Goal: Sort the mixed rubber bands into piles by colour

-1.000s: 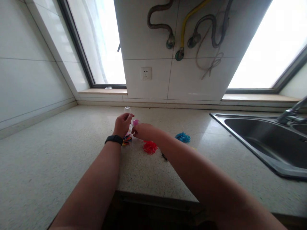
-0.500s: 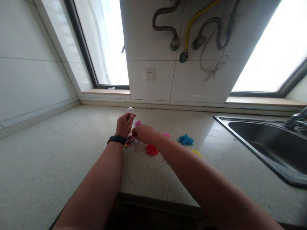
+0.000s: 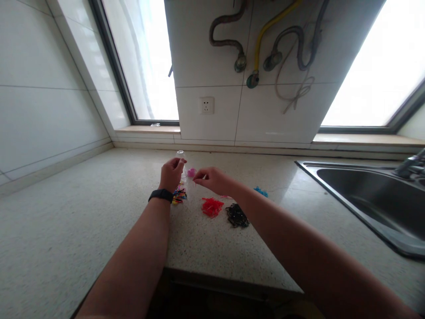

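My left hand (image 3: 171, 173), with a dark band on its wrist, is closed around a clear plastic bottle (image 3: 180, 153). The bottle stands out above and beside my fingers. Just below it lies a mixed heap of small coloured bands (image 3: 179, 195), partly behind my wrist. My right hand (image 3: 210, 180) is raised to the right of the bottle, thumb and finger pinched on what looks like a thin pink band (image 3: 194, 182). Between the hands, near the bottle, sits a small pink clump (image 3: 191, 172).
A red pile (image 3: 212, 207) and a black pile (image 3: 237, 215) lie nearer the counter's front. Beyond my right forearm a blue pile (image 3: 260, 192) shows in part. A steel sink (image 3: 361, 177) is set into the counter at right. A tiled wall with a socket (image 3: 206, 105) stands behind.
My right hand has moved right, away from the bottle and the mixed heap. The black pile now shows, and the yellow pile is hidden by my forearm. My left hand stays in place.
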Available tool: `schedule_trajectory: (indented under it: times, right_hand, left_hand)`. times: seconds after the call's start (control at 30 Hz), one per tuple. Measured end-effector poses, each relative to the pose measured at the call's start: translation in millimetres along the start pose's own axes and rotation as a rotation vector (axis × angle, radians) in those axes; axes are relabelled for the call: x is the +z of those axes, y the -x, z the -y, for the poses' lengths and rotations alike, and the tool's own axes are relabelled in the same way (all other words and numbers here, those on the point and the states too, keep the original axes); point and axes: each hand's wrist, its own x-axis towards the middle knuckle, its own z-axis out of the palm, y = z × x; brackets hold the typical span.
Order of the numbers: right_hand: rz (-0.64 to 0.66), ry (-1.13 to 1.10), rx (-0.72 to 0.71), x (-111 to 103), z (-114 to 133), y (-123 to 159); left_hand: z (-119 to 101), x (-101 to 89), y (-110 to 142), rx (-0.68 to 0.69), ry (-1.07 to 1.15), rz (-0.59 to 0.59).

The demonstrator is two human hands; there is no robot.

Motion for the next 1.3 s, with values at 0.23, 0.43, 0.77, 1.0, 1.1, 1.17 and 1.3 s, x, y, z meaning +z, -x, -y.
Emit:
schedule_trajectory:
  times: [0.23,0.43,0.77,1.0,1.1,1.17,1.3]
  right_hand:
    - [-0.216,-0.233,0.197,-59,-3,60]
    - [-0.517,-0.504,0.238,-82,-7,104]
    - [-0.577,-0.577,0.19,-80,-10,109]
    - [-0.581,-0.595,0.166,-79,-17,109]
    - [-0.581,-0.602,0.165,-79,-18,108]
    - [-0.581,-0.607,0.167,-79,-18,109]
    - [-0.568,-0.61,0.159,-79,-18,109]
  left_hand:
    - [-1,0.7,-1,0.03,-0.064,0.049]
    - [-6,1.4,1,0.038,-0.085,0.073]
    - [-9,2.4,5,0.049,-0.073,0.122]
    - [-9,3.3,6,0.052,-0.096,0.126]
    - [-10,2.6,6,0.065,-0.113,0.127]
    - [-10,2.3,6,0.064,-0.114,0.138]
    - [-10,2.6,7,0.061,-0.108,0.147]
